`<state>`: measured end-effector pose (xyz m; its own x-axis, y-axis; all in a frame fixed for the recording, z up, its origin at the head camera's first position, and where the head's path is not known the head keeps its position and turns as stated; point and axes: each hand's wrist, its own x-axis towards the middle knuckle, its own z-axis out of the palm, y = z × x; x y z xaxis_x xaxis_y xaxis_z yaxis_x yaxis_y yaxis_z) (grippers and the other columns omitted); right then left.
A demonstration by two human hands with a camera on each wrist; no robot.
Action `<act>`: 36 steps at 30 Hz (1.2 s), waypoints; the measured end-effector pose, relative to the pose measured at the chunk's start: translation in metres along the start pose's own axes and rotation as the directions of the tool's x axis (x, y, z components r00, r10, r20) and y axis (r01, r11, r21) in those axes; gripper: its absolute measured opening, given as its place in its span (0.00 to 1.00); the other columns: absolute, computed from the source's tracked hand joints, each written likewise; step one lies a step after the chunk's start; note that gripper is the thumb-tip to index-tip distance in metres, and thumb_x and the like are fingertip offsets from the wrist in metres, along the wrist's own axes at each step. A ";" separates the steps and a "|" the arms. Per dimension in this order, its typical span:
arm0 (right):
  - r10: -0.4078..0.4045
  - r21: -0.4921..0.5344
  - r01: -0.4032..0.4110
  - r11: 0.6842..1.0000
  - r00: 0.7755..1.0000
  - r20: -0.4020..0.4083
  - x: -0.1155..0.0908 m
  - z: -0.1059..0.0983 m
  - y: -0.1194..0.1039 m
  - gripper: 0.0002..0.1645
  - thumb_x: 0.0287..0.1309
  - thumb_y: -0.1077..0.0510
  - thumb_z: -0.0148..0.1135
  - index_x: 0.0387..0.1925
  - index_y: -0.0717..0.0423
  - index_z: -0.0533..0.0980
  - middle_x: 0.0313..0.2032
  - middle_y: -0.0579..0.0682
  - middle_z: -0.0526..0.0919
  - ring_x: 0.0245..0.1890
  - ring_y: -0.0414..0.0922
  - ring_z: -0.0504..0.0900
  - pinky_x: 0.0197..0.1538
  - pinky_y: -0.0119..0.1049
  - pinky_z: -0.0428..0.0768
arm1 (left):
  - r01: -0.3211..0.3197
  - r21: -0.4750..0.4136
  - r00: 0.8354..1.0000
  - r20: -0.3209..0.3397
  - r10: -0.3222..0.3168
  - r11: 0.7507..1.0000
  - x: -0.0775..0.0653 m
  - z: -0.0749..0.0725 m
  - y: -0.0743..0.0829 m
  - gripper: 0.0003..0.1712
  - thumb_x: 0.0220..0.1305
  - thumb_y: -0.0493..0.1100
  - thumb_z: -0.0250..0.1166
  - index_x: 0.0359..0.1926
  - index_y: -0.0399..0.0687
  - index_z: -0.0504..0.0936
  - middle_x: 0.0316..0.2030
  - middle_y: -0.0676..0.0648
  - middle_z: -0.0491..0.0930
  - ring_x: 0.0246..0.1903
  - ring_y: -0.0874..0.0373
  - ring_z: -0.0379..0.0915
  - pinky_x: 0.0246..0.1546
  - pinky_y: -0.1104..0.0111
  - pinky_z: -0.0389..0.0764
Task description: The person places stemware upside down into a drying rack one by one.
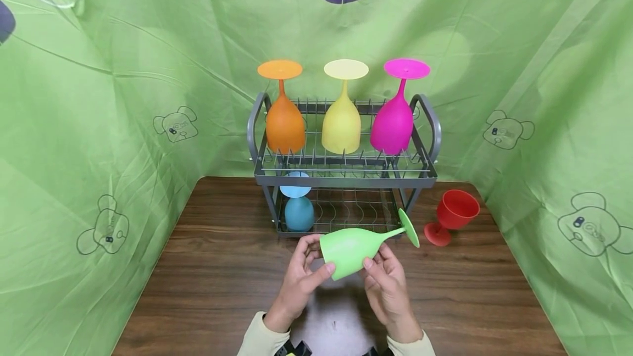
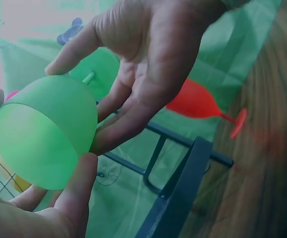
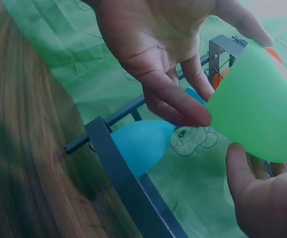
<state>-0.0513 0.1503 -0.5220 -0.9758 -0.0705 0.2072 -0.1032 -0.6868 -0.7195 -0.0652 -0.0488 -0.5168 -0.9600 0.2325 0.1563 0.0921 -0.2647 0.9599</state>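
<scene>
Both hands hold a light green plastic wine glass (image 1: 350, 250) on its side, in front of the rack's lower tier. Its mouth points left and its stem and round foot point up to the right. My left hand (image 1: 298, 282) grips the bowl at the rim, thumb on the near side and fingers behind. Near the stem end, my right hand (image 1: 388, 289) pinches the bowl between thumb and fingers. The left wrist view looks into the hollow bowl (image 2: 36, 144). Both hands also show around the green bowl (image 3: 257, 106) in the right wrist view.
On the upper tier of a grey two-tier dish rack (image 1: 346, 182), orange (image 1: 285, 125), yellow (image 1: 341, 125) and magenta (image 1: 392, 125) wine glasses stand upside down. A blue one (image 1: 299, 214) is upside down below. A red one (image 1: 457, 210) stands upright on the wooden table (image 1: 212, 279), right of the rack.
</scene>
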 end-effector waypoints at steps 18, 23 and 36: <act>0.005 -0.127 -0.014 0.992 0.998 -0.069 0.008 0.007 -0.004 0.32 0.65 0.77 0.57 0.70 0.66 0.65 0.57 0.53 0.79 0.57 0.42 0.82 0.62 0.34 0.84 | -0.043 0.014 0.998 0.041 0.042 0.999 0.003 -0.009 -0.001 0.35 0.71 0.36 0.66 0.74 0.38 0.64 0.65 0.40 0.71 0.58 0.49 0.74 0.52 0.68 0.84; 0.000 -0.234 -0.030 0.972 0.992 -0.127 0.015 0.007 -0.004 0.35 0.61 0.78 0.62 0.69 0.68 0.67 0.57 0.53 0.79 0.57 0.42 0.83 0.61 0.34 0.85 | -0.018 0.049 1.000 -0.019 0.018 0.999 0.003 -0.017 -0.001 0.34 0.71 0.36 0.67 0.74 0.40 0.65 0.67 0.35 0.69 0.60 0.47 0.73 0.53 0.68 0.84; -0.038 -0.609 -0.053 0.791 0.990 -0.136 0.044 -0.006 -0.001 0.41 0.50 0.74 0.77 0.67 0.64 0.75 0.66 0.58 0.79 0.58 0.43 0.86 0.61 0.36 0.85 | -0.028 0.303 0.927 -0.349 0.138 0.952 0.014 -0.058 -0.010 0.27 0.69 0.36 0.72 0.66 0.44 0.75 0.61 0.39 0.77 0.58 0.43 0.76 0.54 0.66 0.86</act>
<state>-0.0955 0.1524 -0.5162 -0.9883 0.0551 0.1424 -0.1473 -0.0991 -0.9841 -0.0952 -0.0974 -0.5375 -0.9694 -0.1473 0.1963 0.1947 0.0252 0.9805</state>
